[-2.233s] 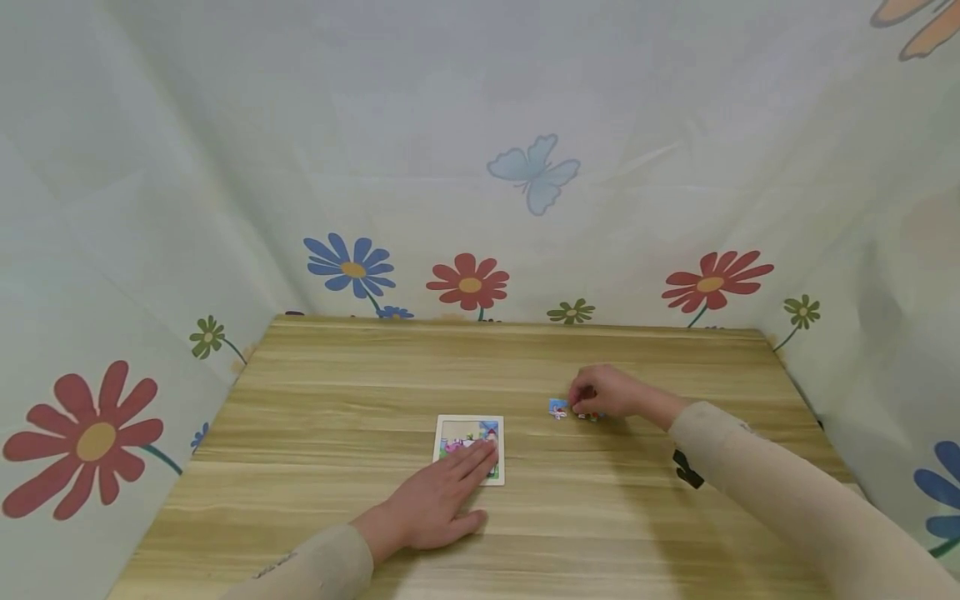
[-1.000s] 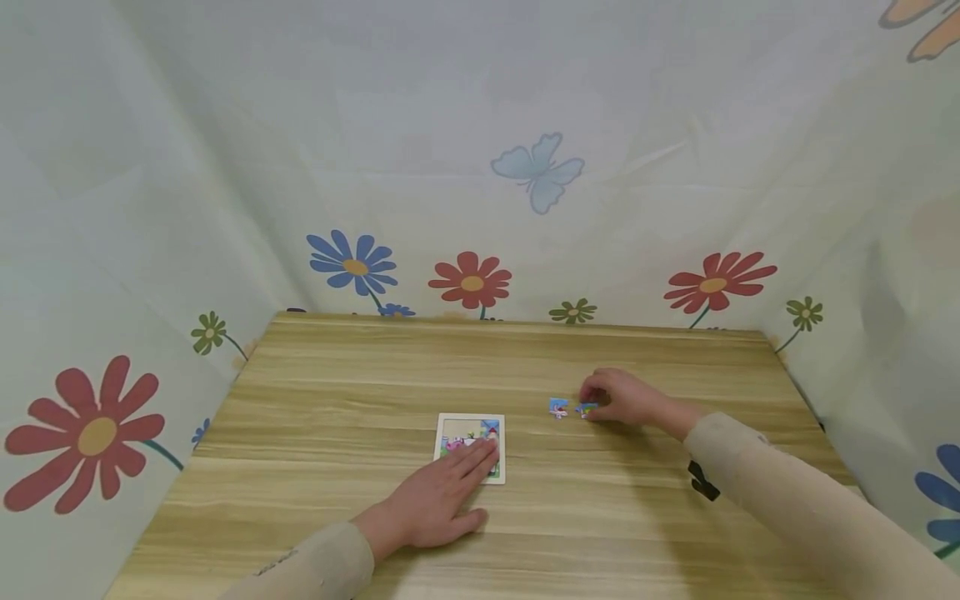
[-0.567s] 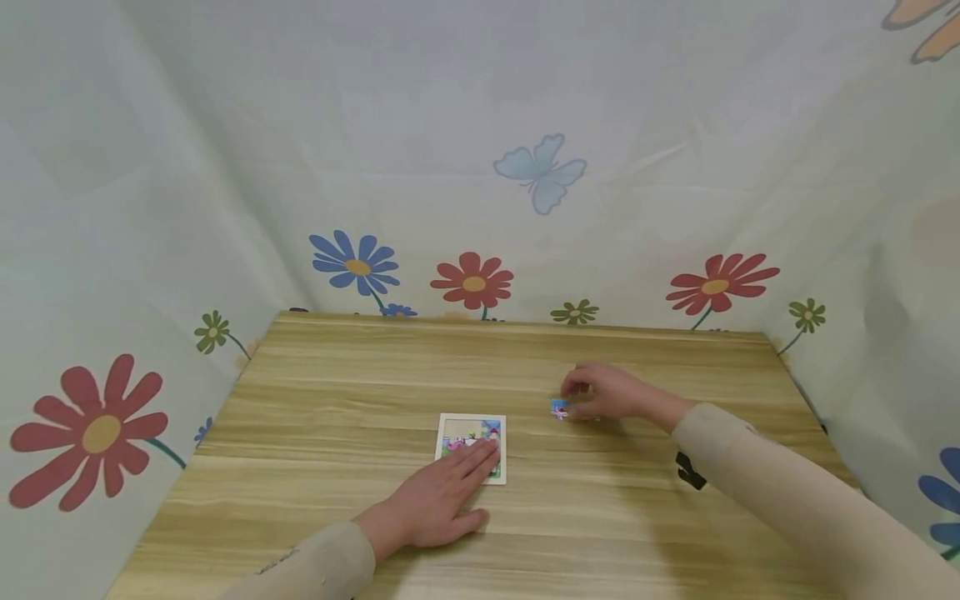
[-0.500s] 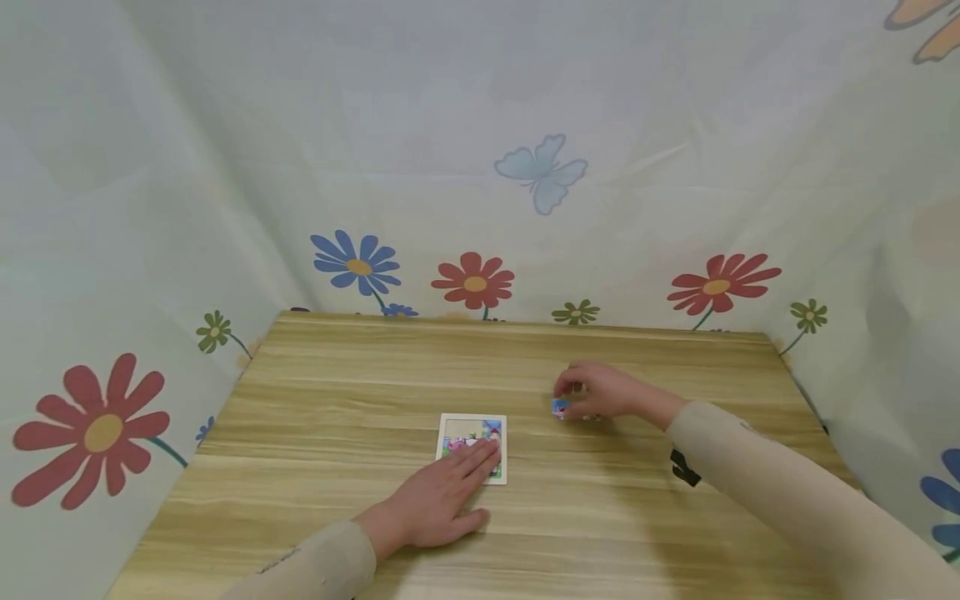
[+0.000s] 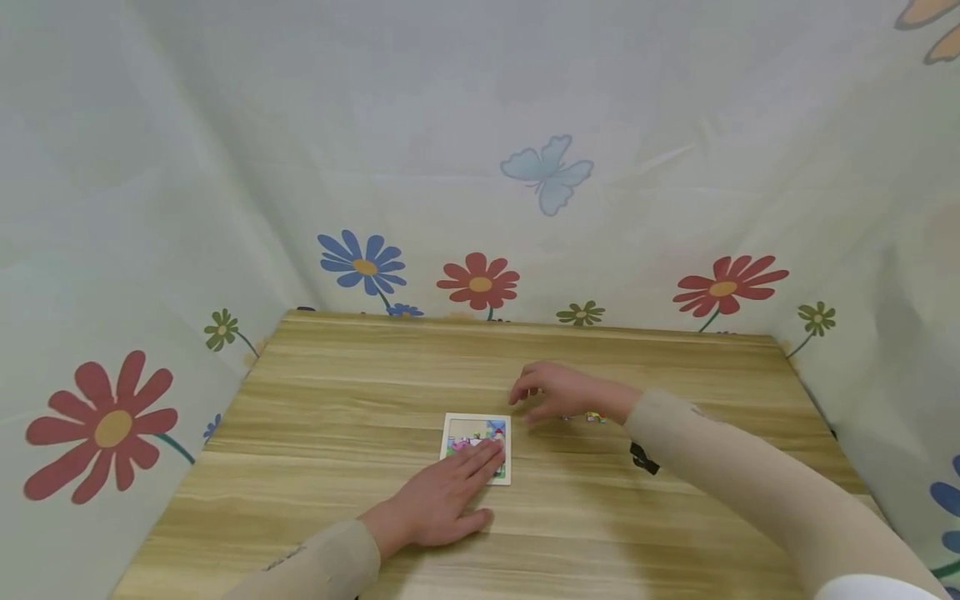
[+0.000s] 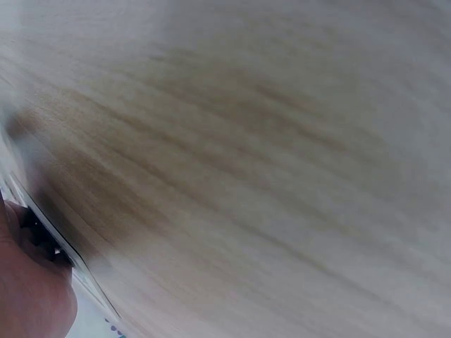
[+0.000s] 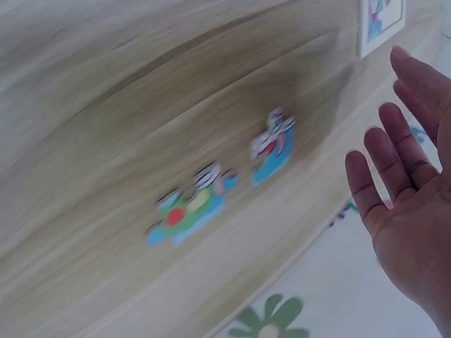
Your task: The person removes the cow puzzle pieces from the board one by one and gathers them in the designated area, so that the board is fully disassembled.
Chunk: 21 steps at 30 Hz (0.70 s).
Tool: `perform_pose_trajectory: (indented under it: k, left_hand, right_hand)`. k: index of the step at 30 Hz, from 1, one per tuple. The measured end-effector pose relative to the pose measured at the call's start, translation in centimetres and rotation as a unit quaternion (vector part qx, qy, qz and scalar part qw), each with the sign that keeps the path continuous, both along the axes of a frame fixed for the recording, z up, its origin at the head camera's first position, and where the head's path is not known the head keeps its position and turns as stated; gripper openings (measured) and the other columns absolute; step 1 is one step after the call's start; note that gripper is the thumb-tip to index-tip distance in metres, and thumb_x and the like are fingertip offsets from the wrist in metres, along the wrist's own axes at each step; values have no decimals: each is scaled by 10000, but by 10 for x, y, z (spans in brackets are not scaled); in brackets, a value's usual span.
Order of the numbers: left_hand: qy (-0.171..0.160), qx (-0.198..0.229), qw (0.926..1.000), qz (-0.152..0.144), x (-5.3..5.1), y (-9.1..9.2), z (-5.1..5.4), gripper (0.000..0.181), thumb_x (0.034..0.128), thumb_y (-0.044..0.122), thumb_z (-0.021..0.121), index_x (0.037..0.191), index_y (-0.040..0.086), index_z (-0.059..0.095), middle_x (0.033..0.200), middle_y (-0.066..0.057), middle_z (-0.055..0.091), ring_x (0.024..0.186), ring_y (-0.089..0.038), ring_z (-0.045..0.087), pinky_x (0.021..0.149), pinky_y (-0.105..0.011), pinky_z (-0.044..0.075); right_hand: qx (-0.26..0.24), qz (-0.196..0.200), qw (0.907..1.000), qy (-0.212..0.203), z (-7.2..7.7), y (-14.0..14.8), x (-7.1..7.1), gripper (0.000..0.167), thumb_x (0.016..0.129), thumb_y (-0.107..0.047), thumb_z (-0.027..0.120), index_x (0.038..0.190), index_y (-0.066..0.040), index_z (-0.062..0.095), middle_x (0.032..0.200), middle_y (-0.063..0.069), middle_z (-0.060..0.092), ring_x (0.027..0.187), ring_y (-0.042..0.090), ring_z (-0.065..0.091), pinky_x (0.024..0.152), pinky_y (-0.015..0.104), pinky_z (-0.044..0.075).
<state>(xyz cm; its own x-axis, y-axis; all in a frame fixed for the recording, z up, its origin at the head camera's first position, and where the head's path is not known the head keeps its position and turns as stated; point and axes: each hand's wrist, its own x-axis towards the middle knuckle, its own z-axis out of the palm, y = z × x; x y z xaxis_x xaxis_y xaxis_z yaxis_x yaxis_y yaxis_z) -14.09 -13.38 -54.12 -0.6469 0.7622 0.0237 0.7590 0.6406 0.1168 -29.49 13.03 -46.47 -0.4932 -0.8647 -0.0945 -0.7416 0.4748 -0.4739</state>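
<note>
The puzzle board [image 5: 468, 428] could skew if the left hand [image 5: 442, 502] eased its weight; it lies partly beneath those flat fingers and left of the right hand [image 5: 558, 392], which hangs loosely spread, nothing visible in it. If that hand dipped, it might scatter the loose pieces [image 7: 190, 204] on the table [image 5: 360, 375], right of the board.

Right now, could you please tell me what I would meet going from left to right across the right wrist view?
Flat green, red and blue jigsaw piece → flat blue-and-white jigsaw piece → bare right hand.
</note>
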Motion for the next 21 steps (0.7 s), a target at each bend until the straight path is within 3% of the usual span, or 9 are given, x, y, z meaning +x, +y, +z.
perform_pose_trajectory:
  k: [6, 14, 21]
  left_hand:
    - [-34, -31, 10000, -16, -1, 0, -1, 799, 1094, 515, 446, 1678, 14, 231, 1760, -140, 187, 1620, -281, 186, 1295, -429, 235]
    - [-38, -116, 9999, -2, -1, 0, -1, 792, 1098, 512, 431, 1682, 22, 218, 1765, -124, 172, 1625, -259, 167, 1298, -408, 223]
    - [-86, -147, 9999, 7, 0, -1, 0, 792, 1101, 513, 423, 1687, 29, 200, 1767, -115, 166, 1627, -247, 152, 1301, -401, 213]
  right_hand:
    - [67, 164, 9998, 75, -2, -20, 2, 318, 922, -157, 843, 1225, -95, 771, 1138, 76, 699, 1067, 265, 640, 994, 407, 539]
    - [194, 20, 9997, -138, -11, -36, 3, 301, 943, -186, 826, 1231, -115, 775, 1189, 25, 698, 1112, 219, 628, 1049, 398, 522]
    - [-47, 411, 9989, 226, -22, -42, 3, 284, 920, -188, 846, 1186, -107, 791, 1125, 36, 697, 1065, 202, 614, 1024, 383, 505]
